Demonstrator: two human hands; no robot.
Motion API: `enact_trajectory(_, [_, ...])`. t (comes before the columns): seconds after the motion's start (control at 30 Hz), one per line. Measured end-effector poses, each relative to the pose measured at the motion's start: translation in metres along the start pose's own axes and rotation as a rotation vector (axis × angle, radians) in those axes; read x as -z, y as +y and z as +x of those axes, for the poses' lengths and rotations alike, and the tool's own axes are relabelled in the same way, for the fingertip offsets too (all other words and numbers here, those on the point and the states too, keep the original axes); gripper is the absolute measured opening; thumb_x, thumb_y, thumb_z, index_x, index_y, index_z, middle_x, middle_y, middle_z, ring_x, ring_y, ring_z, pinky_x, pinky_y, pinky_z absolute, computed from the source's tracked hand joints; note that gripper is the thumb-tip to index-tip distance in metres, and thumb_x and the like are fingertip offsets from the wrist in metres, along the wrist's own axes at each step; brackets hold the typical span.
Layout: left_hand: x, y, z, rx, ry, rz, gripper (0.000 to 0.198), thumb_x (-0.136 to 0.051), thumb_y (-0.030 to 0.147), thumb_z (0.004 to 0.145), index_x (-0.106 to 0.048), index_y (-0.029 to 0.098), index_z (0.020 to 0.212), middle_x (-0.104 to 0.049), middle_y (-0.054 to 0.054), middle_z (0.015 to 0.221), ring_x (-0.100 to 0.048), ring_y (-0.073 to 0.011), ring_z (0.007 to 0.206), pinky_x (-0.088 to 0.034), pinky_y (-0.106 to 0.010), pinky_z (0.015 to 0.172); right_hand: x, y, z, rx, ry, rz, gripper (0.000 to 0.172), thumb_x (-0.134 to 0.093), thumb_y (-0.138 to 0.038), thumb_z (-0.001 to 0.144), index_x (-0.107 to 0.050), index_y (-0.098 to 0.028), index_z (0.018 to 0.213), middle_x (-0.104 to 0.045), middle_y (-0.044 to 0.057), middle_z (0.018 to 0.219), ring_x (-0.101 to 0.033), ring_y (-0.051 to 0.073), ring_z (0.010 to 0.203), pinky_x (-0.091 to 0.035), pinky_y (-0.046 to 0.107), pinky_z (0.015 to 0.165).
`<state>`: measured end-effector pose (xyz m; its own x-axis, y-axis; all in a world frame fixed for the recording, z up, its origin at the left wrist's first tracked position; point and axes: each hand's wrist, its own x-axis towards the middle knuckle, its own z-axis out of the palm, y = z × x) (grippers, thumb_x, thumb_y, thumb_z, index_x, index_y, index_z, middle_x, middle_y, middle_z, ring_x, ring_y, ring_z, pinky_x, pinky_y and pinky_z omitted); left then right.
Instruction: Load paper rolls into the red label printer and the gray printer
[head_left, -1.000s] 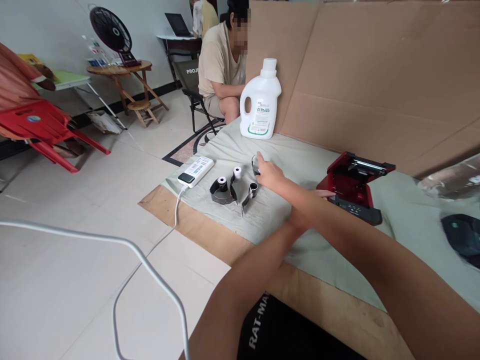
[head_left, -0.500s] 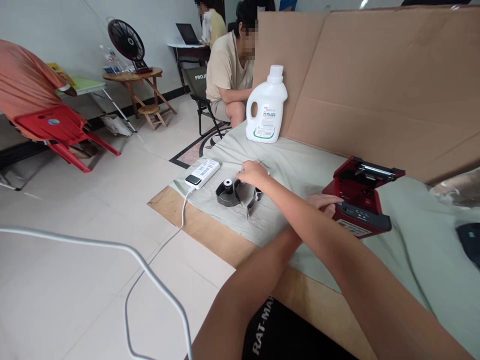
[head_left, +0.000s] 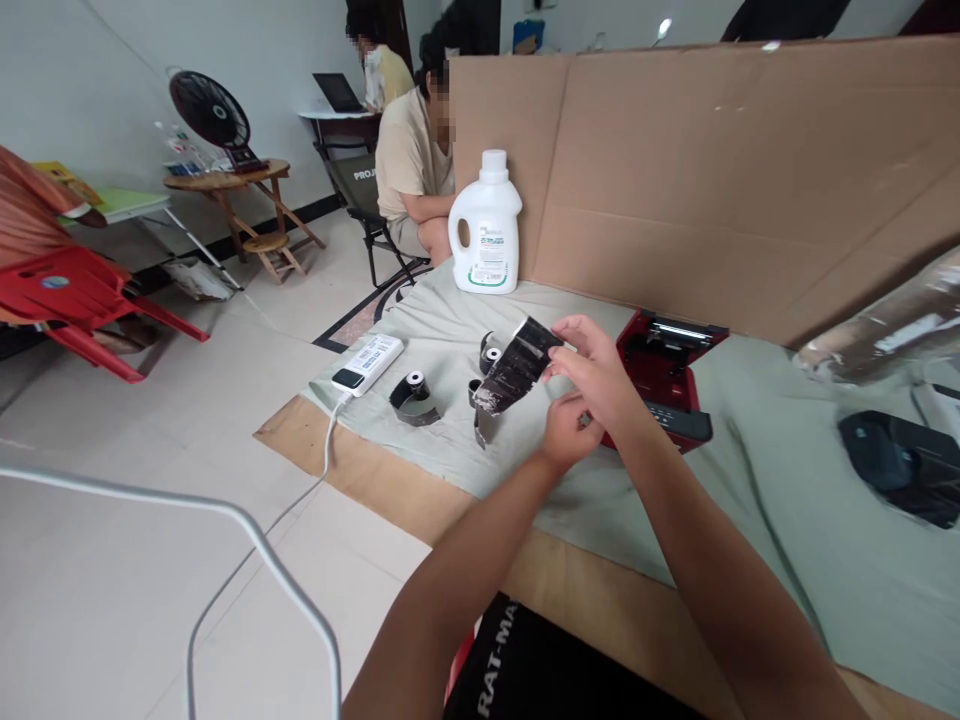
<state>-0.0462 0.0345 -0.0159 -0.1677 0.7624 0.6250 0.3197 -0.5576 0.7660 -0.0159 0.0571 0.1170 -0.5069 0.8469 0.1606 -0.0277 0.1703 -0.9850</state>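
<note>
My right hand [head_left: 589, 362] pinches the right end of a black strip [head_left: 517, 365] with whitish specks, held tilted above the cloth. My left hand [head_left: 571, 432] is just below it, fingers curled inward; anything within them is hidden. Behind both hands stands a small red printer-like device [head_left: 660, 385] with its lid up, partly covered by my right hand and forearm. A dark roll with a white core [head_left: 415, 395] lies to the left, its strip partly unwound. Another dark roll [head_left: 491, 352] shows behind the held strip, and a loose dark strip [head_left: 482, 428] hangs or lies below it.
A white power bank [head_left: 367, 365] with a cable [head_left: 328, 440] lies on the grey-green cloth [head_left: 442, 455]. A white detergent bottle [head_left: 487, 225] stands before a cardboard wall [head_left: 675, 180]. Dark wrapped items [head_left: 900, 465] sit at right. Several people sit beyond, one in a red chair [head_left: 67, 300].
My right hand has come back from the rolls with the black strip lifted. My left hand has left the red device and moved left, beneath the right hand. The view has shifted right.
</note>
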Motion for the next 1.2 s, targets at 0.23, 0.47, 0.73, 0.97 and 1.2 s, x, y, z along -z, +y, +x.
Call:
enact_trajectory(0.23, [0.0,0.018,-0.005,0.037,0.052,-0.002,0.028,-0.062,0.035,0.093,-0.071,0.021,0.115,-0.072,-0.011,0.109,-0.068,-0.0254,0.099,-0.057,-0.041,0.089,0.103,-0.015,-0.03,0.064,0.089,-0.092,0.029,-0.066,-0.021,0.067,-0.057,-0.026,0.095,-0.068,0.0,0.094,-0.063,0.017,0.076,-0.051,0.03,0.066])
enact_trajectory(0.47, [-0.003,0.023,-0.006,-0.112,0.054,0.147,0.055,-0.069,0.039,0.091,-0.056,0.022,0.142,-0.062,-0.013,0.125,-0.063,-0.0162,0.086,-0.057,-0.033,0.081,0.158,-0.007,-0.037,-0.038,0.086,-0.754,0.04,-0.058,-0.013,0.072,-0.067,-0.021,0.109,-0.074,0.007,0.106,-0.064,0.021,0.085,-0.05,0.034,0.076])
enact_trajectory(0.73, [0.0,0.024,-0.008,-0.211,-0.056,0.214,0.034,-0.065,0.033,0.095,-0.068,0.024,0.127,-0.063,-0.011,0.119,-0.065,-0.0218,0.109,-0.056,-0.036,0.094,0.148,0.017,-0.025,-0.161,0.027,-1.098,0.047,-0.048,-0.006,0.08,-0.069,-0.019,0.119,-0.073,0.009,0.122,-0.063,0.029,0.114,-0.042,0.041,0.099])
enact_trajectory(0.97, [-0.001,0.029,-0.006,-0.313,-0.093,0.353,0.036,-0.065,0.028,0.092,-0.068,0.025,0.128,-0.065,-0.011,0.121,-0.064,-0.0222,0.108,-0.054,-0.038,0.092,0.147,0.021,-0.022,-0.269,0.043,-1.202,0.05,-0.05,-0.008,0.08,-0.069,-0.021,0.124,-0.072,0.01,0.123,-0.053,0.035,0.122,-0.035,0.045,0.102])
enact_trajectory(1.2, [-0.003,0.033,-0.006,-0.357,-0.09,0.507,0.026,-0.067,0.029,0.093,-0.075,0.031,0.117,-0.07,-0.006,0.12,-0.06,-0.0214,0.107,-0.05,-0.038,0.094,0.141,0.027,-0.015,-0.336,0.068,-1.3,0.048,-0.053,-0.009,0.08,-0.071,-0.018,0.123,-0.073,0.015,0.119,-0.052,0.037,0.121,-0.034,0.046,0.099])
